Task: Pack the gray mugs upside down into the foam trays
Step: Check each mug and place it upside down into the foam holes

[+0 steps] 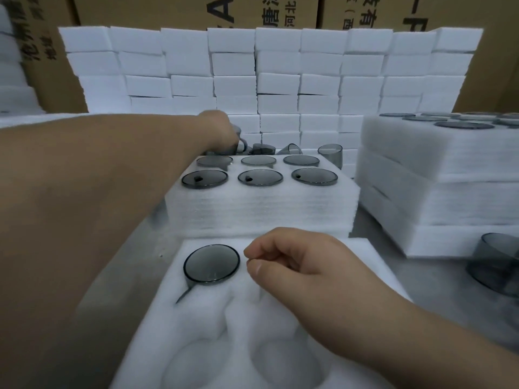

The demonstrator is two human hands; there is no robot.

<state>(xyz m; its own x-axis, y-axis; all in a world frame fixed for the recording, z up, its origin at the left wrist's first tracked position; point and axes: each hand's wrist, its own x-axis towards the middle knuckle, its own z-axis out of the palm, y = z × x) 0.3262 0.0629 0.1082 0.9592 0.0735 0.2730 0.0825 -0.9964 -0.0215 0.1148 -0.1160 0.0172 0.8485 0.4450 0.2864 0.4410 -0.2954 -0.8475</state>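
Behind the filled tray (261, 209), the left hand (217, 127) curled its fingers round a loose gray mug (238, 146), well apart from the near foam tray (241, 318). The right hand (295, 262), fingers loosely curled on nothing, hovered beside the seated mug (212, 263), nearer the vacant pockets (286, 363).

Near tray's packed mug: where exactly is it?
Head view: the upside-down mug sits in the far-left pocket of the near foam tray, directly left of the right hand, in front of the full six-mug tray.
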